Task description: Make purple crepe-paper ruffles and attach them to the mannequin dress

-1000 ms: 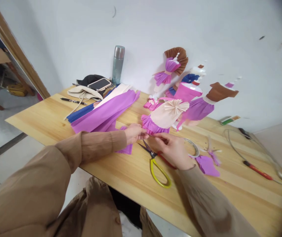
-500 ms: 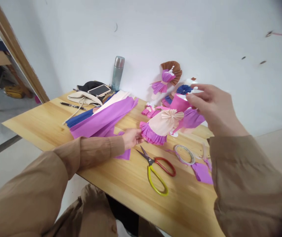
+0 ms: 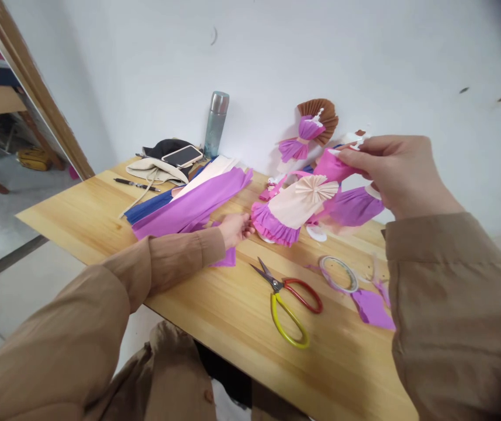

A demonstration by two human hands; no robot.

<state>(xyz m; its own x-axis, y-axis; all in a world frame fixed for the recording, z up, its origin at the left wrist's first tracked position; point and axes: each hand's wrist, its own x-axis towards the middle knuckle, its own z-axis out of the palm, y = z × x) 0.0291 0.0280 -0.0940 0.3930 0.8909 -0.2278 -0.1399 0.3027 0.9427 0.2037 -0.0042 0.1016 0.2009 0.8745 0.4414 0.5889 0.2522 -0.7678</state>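
A paper doll [image 3: 301, 203] in a cream dress with a purple ruffled hem and pink bodice is held tilted above the wooden table [image 3: 215, 304]. My left hand [image 3: 235, 227] pinches the purple hem at its lower left. My right hand [image 3: 401, 173] is raised and grips the doll's pink top end with closed fingers. Another purple-skirted doll [image 3: 353, 206] lies right behind it, partly hidden by my right hand.
Scissors with red and yellow handles [image 3: 289, 297], a tape roll [image 3: 338, 273] and purple paper scraps [image 3: 373, 308] lie near the front. Purple, cream and blue crepe sheets [image 3: 189, 200], a phone [image 3: 182, 155], a pen [image 3: 136, 185] and a bottle [image 3: 216, 123] sit at the left. A fan-backed doll [image 3: 311, 124] leans on the wall.
My right hand left the hem by the scissors, rose to the doll's top and gripped it. The doll has been lifted off the table. My left hand stayed on the hem.
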